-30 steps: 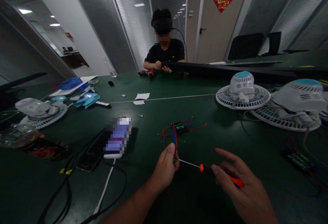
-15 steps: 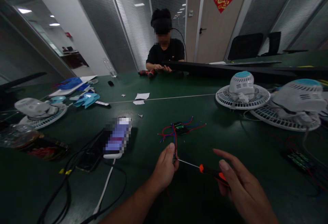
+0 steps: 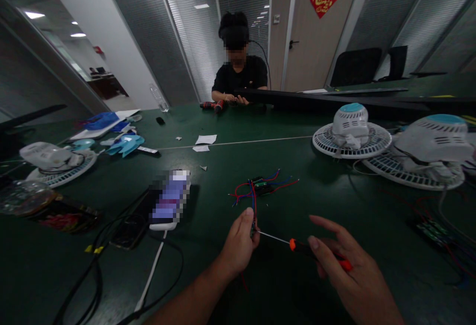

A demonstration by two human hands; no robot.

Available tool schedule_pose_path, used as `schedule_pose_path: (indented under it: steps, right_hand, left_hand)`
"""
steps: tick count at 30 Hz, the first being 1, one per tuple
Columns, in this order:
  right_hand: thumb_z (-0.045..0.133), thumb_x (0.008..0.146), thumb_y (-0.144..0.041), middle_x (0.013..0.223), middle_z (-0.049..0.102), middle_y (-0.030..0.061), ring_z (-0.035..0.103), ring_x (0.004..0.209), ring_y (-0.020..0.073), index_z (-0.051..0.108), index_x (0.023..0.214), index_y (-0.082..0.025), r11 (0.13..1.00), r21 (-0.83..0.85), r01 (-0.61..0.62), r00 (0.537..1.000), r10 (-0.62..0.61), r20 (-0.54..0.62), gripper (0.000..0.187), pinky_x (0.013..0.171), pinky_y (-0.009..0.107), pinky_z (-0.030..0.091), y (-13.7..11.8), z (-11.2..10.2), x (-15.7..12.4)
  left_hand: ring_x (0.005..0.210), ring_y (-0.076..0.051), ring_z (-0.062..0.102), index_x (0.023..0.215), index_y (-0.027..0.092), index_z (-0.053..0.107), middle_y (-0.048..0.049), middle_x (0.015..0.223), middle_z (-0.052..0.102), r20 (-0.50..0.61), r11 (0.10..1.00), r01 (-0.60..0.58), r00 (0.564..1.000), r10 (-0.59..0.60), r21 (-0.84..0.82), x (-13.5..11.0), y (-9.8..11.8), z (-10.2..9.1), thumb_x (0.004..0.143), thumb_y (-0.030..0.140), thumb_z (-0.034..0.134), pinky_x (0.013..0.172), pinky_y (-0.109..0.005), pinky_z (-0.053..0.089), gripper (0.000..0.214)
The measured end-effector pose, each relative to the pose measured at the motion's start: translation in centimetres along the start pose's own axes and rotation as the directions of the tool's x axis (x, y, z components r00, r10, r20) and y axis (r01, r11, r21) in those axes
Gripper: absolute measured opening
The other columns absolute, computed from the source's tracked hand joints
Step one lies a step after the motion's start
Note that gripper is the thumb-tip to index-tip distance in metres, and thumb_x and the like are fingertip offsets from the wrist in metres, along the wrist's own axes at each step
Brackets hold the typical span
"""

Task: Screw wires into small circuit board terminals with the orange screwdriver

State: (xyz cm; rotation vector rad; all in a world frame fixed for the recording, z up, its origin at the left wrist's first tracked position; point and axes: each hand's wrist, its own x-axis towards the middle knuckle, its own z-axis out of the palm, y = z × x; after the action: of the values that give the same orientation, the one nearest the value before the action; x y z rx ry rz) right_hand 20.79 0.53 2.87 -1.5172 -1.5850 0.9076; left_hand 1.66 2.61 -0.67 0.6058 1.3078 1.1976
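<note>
L hand [image 3: 238,243] pinches small board [image 3: 253,229], prob. to steady it, while R hand [image 3: 344,263], index lifted, pinches screwdriver [image 3: 302,248] w/ tip there.

One screwdriver [image 3: 292,244], one drill [image 3: 217,107]; fan heads [image 3: 350,123] — three

One head-worn camera looks forward and down from the near side of the bench [image 3: 275,154], with the left hand [image 3: 240,243] and right hand [image 3: 351,273] close below it and a co-worker [image 3: 240,75] facing it from the far side.
</note>
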Motion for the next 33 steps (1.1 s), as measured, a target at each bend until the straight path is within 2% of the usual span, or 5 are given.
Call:
schedule_pose_path:
  steps: [14,19,28,30,33]
  right_hand:
    - [0.057,0.082,-0.05,0.05,0.055,-0.0052,0.048,0.04,0.0132,0.061,0.115,-0.019,0.999,0.037,-0.032,0.995,0.035,-0.093,0.046,0.04,0.026,0.038,-0.64,0.39,-0.2]
    - [0.058,0.082,-0.05,0.051,0.056,-0.0052,0.053,0.043,0.0144,0.061,0.114,-0.02,0.999,0.037,-0.022,0.995,0.026,-0.097,0.044,0.042,0.026,0.039,-0.55,0.4,-0.23]
    - [0.047,0.086,-0.059,0.041,0.05,-0.0063,0.052,0.038,0.015,0.067,0.112,-0.021,0.991,0.046,-0.126,0.992,0.128,-0.02,0.05,0.037,0.024,0.038,-0.48,-0.03,-0.09]
    - [0.047,0.087,-0.057,0.043,0.051,-0.0061,0.053,0.039,0.0152,0.067,0.11,-0.021,0.993,0.041,-0.115,0.992,0.116,-0.044,0.047,0.039,0.025,0.04,-0.35,-0.01,-0.04]
    - [0.049,0.088,-0.052,0.047,0.055,-0.0055,0.055,0.042,0.015,0.063,0.114,-0.02,0.999,0.018,-0.04,0.999,0.04,-0.003,0.044,0.041,0.025,0.042,-0.01,0.04,-0.01]
  left_hand:
    - [0.051,-0.008,0.044,0.07,0.016,0.055,0.0029,0.063,0.049,-0.006,1.0,-0.016,1.0,0.016,0.001,0.39,-0.66,-0.34,0.067,0.073,0.058,0.045,-0.019,0.035,0.057]
    - [0.047,-0.007,0.041,0.07,0.017,0.054,0.0039,0.06,0.047,0.019,1.0,-0.02,1.0,0.02,0.013,0.43,-0.79,-0.39,0.071,0.071,0.056,0.044,-0.019,0.033,0.054]
    - [0.046,-0.006,0.04,0.07,0.017,0.053,0.0046,0.059,0.046,0.021,1.0,-0.017,1.0,0.017,-0.005,0.33,-0.41,-0.28,0.068,0.073,0.057,0.042,-0.018,0.03,0.056]
    - [0.046,-0.006,0.039,0.071,0.017,0.053,0.0045,0.06,0.046,0.012,1.0,-0.011,1.0,0.011,-0.004,0.35,-0.45,-0.32,0.069,0.072,0.057,0.042,-0.017,0.029,0.056]
    - [0.046,-0.005,0.039,0.071,0.017,0.053,0.0047,0.06,0.046,0.013,1.0,-0.001,1.0,0.001,-0.003,0.38,-0.51,-0.35,0.071,0.071,0.056,0.042,-0.017,0.029,0.055]
